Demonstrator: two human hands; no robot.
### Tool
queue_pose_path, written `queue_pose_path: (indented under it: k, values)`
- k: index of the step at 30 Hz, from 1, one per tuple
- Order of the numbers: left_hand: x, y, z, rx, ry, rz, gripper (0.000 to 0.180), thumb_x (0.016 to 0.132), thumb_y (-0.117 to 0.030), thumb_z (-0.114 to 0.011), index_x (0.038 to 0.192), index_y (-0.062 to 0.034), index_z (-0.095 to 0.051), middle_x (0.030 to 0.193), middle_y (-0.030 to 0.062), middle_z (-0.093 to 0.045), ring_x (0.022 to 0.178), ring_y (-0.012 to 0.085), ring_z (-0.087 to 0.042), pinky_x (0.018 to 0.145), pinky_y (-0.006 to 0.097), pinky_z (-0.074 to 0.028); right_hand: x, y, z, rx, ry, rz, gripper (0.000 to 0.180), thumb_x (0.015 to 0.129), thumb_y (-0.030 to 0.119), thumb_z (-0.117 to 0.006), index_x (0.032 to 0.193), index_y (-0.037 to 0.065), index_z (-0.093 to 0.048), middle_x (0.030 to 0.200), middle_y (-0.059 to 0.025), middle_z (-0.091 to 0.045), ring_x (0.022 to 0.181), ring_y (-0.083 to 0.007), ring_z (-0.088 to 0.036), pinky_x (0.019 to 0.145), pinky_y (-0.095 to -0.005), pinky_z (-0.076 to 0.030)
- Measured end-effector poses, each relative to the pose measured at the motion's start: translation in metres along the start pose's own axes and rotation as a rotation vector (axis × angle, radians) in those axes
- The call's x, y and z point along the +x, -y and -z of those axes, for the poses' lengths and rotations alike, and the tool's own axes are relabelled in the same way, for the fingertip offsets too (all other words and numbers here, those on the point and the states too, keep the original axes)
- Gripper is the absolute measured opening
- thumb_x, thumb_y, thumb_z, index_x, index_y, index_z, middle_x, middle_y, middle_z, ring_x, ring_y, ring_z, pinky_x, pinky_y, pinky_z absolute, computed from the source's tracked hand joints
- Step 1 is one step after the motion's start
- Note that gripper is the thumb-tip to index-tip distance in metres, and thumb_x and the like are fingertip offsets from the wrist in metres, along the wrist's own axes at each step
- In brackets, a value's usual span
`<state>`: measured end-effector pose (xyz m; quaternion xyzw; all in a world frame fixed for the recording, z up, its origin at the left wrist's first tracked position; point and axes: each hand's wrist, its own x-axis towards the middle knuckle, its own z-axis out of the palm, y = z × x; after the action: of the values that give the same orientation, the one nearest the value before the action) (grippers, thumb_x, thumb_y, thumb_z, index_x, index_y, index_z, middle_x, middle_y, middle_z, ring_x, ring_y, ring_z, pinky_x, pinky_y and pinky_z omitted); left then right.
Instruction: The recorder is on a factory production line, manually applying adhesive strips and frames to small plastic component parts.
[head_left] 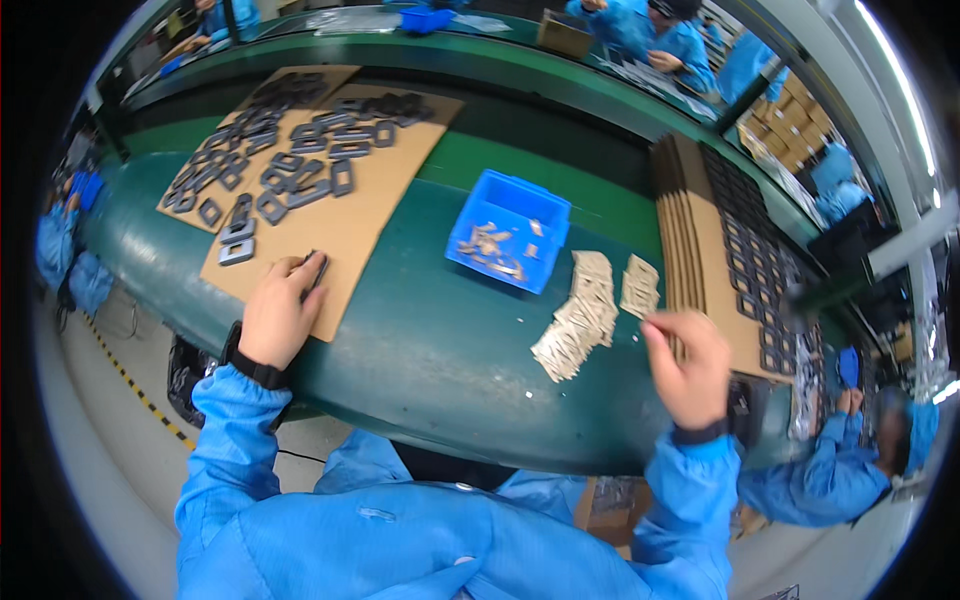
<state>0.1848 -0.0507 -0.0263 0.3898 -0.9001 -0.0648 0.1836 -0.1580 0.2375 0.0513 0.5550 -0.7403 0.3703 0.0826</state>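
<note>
My left hand (278, 312) pinches a small dark frame (318, 268) between closed fingertips, holding it at the near edge of a brown cardboard sheet (350, 225). The frame is rectangular, and its long axis runs from near-left to far-right, tilted away from me. My right hand (690, 362) has its fingers drawn narrow around something thin and pale at the tips; I cannot tell whether it is one of the little tan paper pieces (585, 315) fanned out in overlapping rows just left of it on the green belt (430, 350).

Further out on the cardboard sheet, many more dark frames (290, 150) lie flat in loose rows, matt grey-black with open middles. Between my hands, further away, sits a blue plastic bin (510, 240), square and open, with scraps of pale material in its bottom. To the far right, a stack of cardboard sheets (690, 230) carries neat columns of dark frames. My sleeves are smooth blue fabric with dark cuffs.
</note>
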Motion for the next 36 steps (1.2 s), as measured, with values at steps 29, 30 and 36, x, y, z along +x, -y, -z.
queue_pose_path:
  k: [29,30,36]
  values:
    - [0.072,-0.174,-0.054,-0.96,0.151,-0.674,0.012,0.089,-0.005,-0.068,0.099,-0.0004,-0.071,0.095,0.0134,-0.073,0.09,0.0296,-0.07,0.081,0.037,-0.055,-0.005,-0.099,-0.075,0.298,0.015,-0.616,0.03,0.074,0.008,-0.086,0.094,0.001,-0.065,0.078,-0.0014,-0.064,0.068,-0.0089,-0.059,0.061,-0.0245,-0.05]
    - [0.072,-0.172,-0.054,-0.984,0.154,-0.685,0.011,0.089,-0.005,-0.068,0.099,-0.0003,-0.071,0.096,0.0133,-0.073,0.09,0.0297,-0.07,0.081,0.037,-0.055,-0.002,-0.096,-0.073,0.296,0.027,-0.616,0.03,0.074,0.008,-0.086,0.094,0.001,-0.065,0.078,-0.0014,-0.064,0.068,-0.0089,-0.059,0.061,-0.0245,-0.05]
    - [0.068,-0.17,-0.057,-1.051,0.178,-0.692,0.009,0.09,-0.005,-0.068,0.096,0.0005,-0.07,0.095,0.0138,-0.072,0.088,0.0295,-0.07,0.078,0.037,-0.055,0.006,-0.088,-0.052,0.322,0.007,-0.748,0.016,0.081,0.008,-0.083,0.09,-0.001,-0.074,0.077,0.0001,-0.069,0.066,-0.0036,-0.057,0.06,-0.0193,-0.045]
